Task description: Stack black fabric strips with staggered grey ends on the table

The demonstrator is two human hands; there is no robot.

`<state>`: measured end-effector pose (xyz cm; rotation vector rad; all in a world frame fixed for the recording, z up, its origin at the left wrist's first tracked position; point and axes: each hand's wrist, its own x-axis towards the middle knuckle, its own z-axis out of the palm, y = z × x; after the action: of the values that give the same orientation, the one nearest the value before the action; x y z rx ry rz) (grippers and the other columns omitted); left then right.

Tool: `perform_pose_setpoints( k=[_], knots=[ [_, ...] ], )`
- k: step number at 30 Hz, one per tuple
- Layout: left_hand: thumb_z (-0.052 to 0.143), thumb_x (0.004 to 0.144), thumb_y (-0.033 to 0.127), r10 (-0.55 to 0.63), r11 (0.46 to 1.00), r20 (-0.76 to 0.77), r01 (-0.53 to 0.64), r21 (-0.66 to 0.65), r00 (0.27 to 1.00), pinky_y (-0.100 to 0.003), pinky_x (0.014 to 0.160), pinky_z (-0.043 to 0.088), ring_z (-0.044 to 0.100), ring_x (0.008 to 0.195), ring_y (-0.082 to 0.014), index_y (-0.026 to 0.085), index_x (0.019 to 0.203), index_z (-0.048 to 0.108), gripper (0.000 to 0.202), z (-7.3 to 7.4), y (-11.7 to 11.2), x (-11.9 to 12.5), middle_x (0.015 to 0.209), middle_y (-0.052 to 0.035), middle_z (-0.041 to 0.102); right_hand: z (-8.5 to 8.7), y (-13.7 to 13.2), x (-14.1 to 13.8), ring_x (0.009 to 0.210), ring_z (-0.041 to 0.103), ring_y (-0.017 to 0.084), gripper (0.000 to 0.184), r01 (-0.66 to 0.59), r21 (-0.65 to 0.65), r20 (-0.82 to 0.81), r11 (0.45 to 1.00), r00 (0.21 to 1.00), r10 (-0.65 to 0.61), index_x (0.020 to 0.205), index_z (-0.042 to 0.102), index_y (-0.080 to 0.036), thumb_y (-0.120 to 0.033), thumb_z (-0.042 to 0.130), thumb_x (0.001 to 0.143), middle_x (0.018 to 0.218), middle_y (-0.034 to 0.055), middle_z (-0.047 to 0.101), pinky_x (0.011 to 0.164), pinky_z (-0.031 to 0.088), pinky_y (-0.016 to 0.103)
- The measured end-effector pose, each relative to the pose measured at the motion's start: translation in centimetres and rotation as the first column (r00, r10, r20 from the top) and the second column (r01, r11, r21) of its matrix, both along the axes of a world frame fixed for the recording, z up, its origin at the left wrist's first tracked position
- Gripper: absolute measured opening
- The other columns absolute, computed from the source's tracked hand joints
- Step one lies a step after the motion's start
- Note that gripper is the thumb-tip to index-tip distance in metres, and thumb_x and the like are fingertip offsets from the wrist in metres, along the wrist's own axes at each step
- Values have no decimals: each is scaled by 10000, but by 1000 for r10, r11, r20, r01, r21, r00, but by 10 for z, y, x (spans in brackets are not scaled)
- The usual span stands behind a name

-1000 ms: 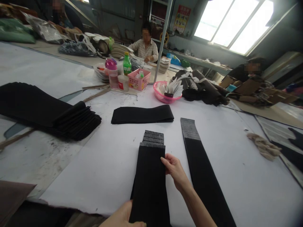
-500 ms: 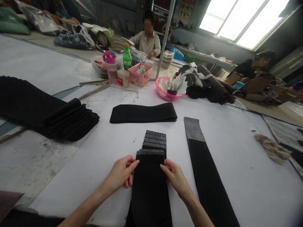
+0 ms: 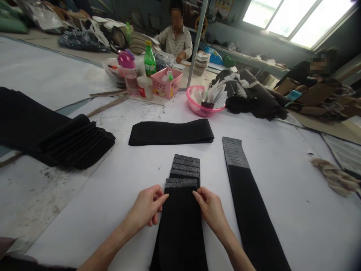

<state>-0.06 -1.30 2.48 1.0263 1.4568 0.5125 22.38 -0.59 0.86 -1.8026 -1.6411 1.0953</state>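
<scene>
A stack of long black fabric strips (image 3: 182,222) with grey ends lies straight in front of me on the white table (image 3: 282,177), the grey ends stepped one behind another. My left hand (image 3: 148,207) pinches the top strip's left edge near its grey end. My right hand (image 3: 210,209) pinches the right edge at the same height. To the right lies a second long pile of black strips (image 3: 248,203) with grey ends. Farther back, a crosswise pile of black strips (image 3: 170,132) rests flat.
A big heap of black strips (image 3: 53,131) covers the left side. At the back stand a pink basket (image 3: 166,86), a green bottle (image 3: 149,62), a pink bowl (image 3: 201,107) and dark cloth (image 3: 251,98). A seated person (image 3: 176,35) works beyond; another sits at the right (image 3: 313,71). A rag (image 3: 334,175) lies right.
My left hand has come up from the strip's near end to its left edge by the grey end. The top strip has slid a little toward me. The view tilted down.
</scene>
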Motion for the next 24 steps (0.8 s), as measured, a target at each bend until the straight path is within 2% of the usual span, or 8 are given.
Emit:
perform_pose_setpoints(
  k=[8, 15, 24],
  knots=[
    [375, 891, 535, -37, 996, -46, 40, 74, 998, -146, 261, 278, 464, 282, -86, 202, 696, 417, 387, -8, 2, -1, 470, 57, 536, -1, 5, -2, 499, 373, 127, 318, -2, 66, 93, 998, 996, -5, 668, 429, -223, -430, 497, 899, 536, -50, 422, 506, 259, 249],
    [408, 878, 524, -57, 996, -102, 64, 66, 993, -144, 265, 265, 466, 281, -80, 200, 706, 441, 369, -4, 6, 0, 483, 58, 551, -4, 6, -1, 497, 374, 131, 292, -7, 61, 66, 998, 998, 3, 692, 418, -230, -421, 486, 901, 551, -50, 431, 510, 269, 254],
    [412, 882, 526, -44, 995, -145, 56, 84, 988, -147, 290, 267, 481, 282, -78, 197, 719, 468, 371, -14, 5, 0, 501, 61, 575, -8, 8, 1, 499, 367, 122, 289, -16, 68, 70, 998, 997, 12, 678, 399, -227, -394, 496, 893, 546, -61, 418, 519, 285, 248]
  ],
)
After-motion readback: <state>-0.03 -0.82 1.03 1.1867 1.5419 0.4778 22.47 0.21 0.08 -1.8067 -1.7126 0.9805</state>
